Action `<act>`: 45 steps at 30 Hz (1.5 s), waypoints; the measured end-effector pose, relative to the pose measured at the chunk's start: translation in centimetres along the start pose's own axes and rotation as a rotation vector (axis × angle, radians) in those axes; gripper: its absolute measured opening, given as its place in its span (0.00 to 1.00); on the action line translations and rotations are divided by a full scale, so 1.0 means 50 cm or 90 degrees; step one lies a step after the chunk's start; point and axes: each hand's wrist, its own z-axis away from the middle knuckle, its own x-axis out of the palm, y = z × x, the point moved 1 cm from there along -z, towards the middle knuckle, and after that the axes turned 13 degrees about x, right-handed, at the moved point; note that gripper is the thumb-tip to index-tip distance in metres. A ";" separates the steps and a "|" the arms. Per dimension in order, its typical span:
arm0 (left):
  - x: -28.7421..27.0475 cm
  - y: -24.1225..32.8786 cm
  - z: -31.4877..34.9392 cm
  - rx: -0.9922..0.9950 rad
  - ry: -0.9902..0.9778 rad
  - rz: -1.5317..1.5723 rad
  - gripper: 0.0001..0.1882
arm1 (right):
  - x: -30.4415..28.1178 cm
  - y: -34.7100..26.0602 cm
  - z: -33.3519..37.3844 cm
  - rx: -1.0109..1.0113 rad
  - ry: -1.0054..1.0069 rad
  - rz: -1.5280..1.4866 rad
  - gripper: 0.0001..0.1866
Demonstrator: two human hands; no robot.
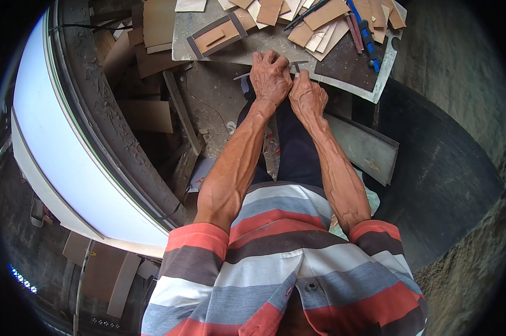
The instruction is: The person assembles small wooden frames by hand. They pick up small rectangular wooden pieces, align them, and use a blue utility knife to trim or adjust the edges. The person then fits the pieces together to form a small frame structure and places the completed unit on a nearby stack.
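Observation:
Both hands are close together just in front of the worktable's near edge, over my lap. My left hand (271, 78) is closed round a thin grey rod-like piece (241, 76), whose ends stick out on either side of the fist. Beside it my right hand (308, 98) is closed too, fingertips pinched near the rod's right part. What sits between those fingertips is too small to make out. On the table just beyond my left hand lies a wooden rectangle with dark end strips and a small block on top (215, 38).
The pale worktable (258, 42) carries several thin wood pieces (325, 14), a blue tool (367, 42) and a dark pen-like stick (306, 14). Wooden boards (146, 116) are stacked at left, beside a large white curved panel (68, 129). A grey metal channel (365, 145) lies right of my legs.

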 end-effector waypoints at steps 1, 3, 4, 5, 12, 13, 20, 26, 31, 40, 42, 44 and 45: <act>0.000 0.000 0.000 0.000 0.000 0.000 0.05 | 0.000 0.000 0.000 0.000 0.000 0.002 0.13; 0.001 0.001 -0.001 -0.005 -0.001 0.004 0.05 | 0.001 -0.002 0.000 0.001 0.000 0.007 0.13; 0.001 0.001 -0.001 -0.008 -0.002 0.006 0.05 | 0.002 -0.002 -0.001 0.002 -0.005 0.008 0.13; 0.000 0.000 -0.001 -0.007 0.000 0.005 0.05 | 0.002 -0.002 -0.002 0.003 -0.010 0.008 0.13; -0.001 0.002 0.000 -0.010 0.005 0.006 0.06 | -0.001 -0.004 -0.004 0.009 -0.017 0.004 0.12; -0.001 0.002 -0.001 -0.012 0.003 0.008 0.06 | 0.000 -0.003 -0.005 0.006 -0.016 0.007 0.12; -0.001 0.001 -0.003 -0.007 -0.005 0.000 0.06 | -0.001 -0.002 -0.005 0.001 -0.013 0.004 0.13; 0.000 0.001 -0.002 -0.013 -0.007 0.001 0.06 | 0.001 -0.003 -0.007 0.003 -0.006 0.016 0.13; -0.001 -0.002 0.000 -0.011 -0.004 -0.002 0.06 | 0.004 -0.004 -0.004 0.003 -0.018 0.013 0.13; -0.004 0.000 -0.002 -0.013 -0.006 -0.006 0.06 | 0.006 -0.003 -0.002 0.002 -0.017 0.019 0.12; -0.005 0.001 -0.003 -0.009 -0.010 0.000 0.06 | 0.002 -0.003 -0.004 0.005 -0.024 0.034 0.12; -0.004 0.004 -0.004 -0.007 -0.013 0.000 0.06 | 0.003 0.001 -0.003 0.002 -0.022 0.028 0.12; -0.002 0.006 -0.003 -0.009 -0.015 -0.001 0.06 | 0.005 0.002 -0.004 0.001 -0.023 0.026 0.12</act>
